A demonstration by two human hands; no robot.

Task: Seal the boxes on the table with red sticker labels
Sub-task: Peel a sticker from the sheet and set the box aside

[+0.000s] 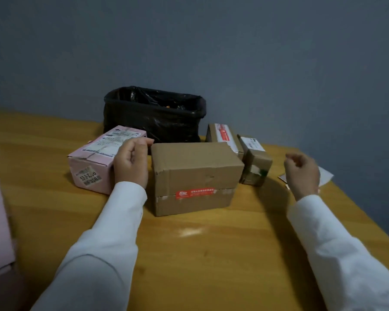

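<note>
Centrally, brown box [195,176] wears red sticker label [195,192] across its seam.

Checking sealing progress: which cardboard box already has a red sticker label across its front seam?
The large brown cardboard box in the middle, with a red sticker label over its front seam. The pink box beside it shows none.

A plain room used as a small parcel-packing spot: a wooden table [211,254] against a bare grey-blue wall [256,52], with labelled shipping boxes [195,173] between the hands and a bag-lined bin [153,115] beyond them.
</note>
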